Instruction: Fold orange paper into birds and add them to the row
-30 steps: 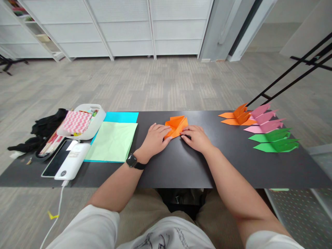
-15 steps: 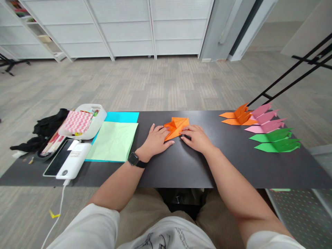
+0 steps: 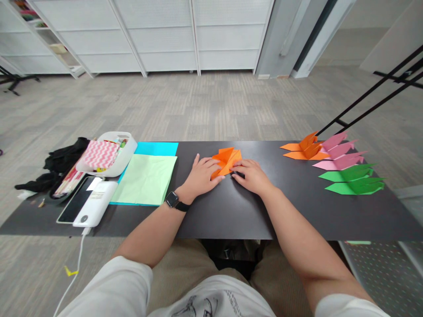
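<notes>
A partly folded piece of orange origami paper (image 3: 226,161) lies on the dark table between my hands, one flap lifted in its middle. My left hand (image 3: 202,175), with a black watch at the wrist, grips the paper's left side, fingers on top and thumb along the near edge. On the right side, my right hand (image 3: 250,175) pinches the paper with its fingertips, the fingers curled. The undersides of the folds and parts of both edges are hidden by my fingers.
Several folded paper birds in orange (image 3: 306,147), pink (image 3: 340,156) and green (image 3: 353,181) stand at the right. At the left are light green paper sheets (image 3: 145,178), blue paper (image 3: 158,148), a white container (image 3: 122,160), a phone (image 3: 75,200), a white power bank (image 3: 95,204) and black cloth (image 3: 62,158).
The orange paper's middle flap has opened up and the shape looks narrower. My left hand has shifted slightly right with the paper's edge; my right hand has hardly moved.
</notes>
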A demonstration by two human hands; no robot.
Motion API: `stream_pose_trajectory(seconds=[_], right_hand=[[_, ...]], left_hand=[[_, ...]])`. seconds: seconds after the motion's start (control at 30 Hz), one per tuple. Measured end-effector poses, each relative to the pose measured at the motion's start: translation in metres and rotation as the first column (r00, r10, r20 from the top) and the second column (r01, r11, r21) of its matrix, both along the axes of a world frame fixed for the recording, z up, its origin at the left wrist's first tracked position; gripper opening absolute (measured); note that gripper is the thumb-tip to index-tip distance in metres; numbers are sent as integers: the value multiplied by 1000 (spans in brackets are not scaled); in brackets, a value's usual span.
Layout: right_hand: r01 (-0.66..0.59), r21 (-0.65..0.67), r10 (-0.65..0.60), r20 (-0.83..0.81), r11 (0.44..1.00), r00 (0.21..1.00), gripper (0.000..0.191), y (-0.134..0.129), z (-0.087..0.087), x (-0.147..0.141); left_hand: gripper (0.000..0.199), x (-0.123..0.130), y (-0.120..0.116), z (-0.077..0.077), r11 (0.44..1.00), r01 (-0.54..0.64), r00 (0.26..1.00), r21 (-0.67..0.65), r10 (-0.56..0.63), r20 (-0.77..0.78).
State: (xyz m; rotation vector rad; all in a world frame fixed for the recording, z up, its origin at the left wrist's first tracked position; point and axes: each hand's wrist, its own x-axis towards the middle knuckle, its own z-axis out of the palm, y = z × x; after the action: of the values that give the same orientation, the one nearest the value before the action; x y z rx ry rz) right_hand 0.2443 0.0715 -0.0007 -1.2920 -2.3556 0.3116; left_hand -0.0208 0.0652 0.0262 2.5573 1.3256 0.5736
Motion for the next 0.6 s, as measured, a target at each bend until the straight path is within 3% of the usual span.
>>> stream_pose_trajectory(seconds=[0.13,0.23,0.4,0.6], right_hand=[[-26,-7,26,-21,1000,999,21,1,1,2],[-31,-19,30,-42,999,999,17,3,0,4],[-37,-39,34,-73,999,997,13,4,-4,6],[-72,-42,68,-102,996,992,13,5,-4,8]], left_hand=[[27,-5,4,6,983,-180,962,39,167,217],[27,-9,8,1,965,-262,937,11,252,241],[20,-7,11,-6,982,-171,969,-73,181,166],[22,-4,9,-10,993,-83,986,-81,94,140]])
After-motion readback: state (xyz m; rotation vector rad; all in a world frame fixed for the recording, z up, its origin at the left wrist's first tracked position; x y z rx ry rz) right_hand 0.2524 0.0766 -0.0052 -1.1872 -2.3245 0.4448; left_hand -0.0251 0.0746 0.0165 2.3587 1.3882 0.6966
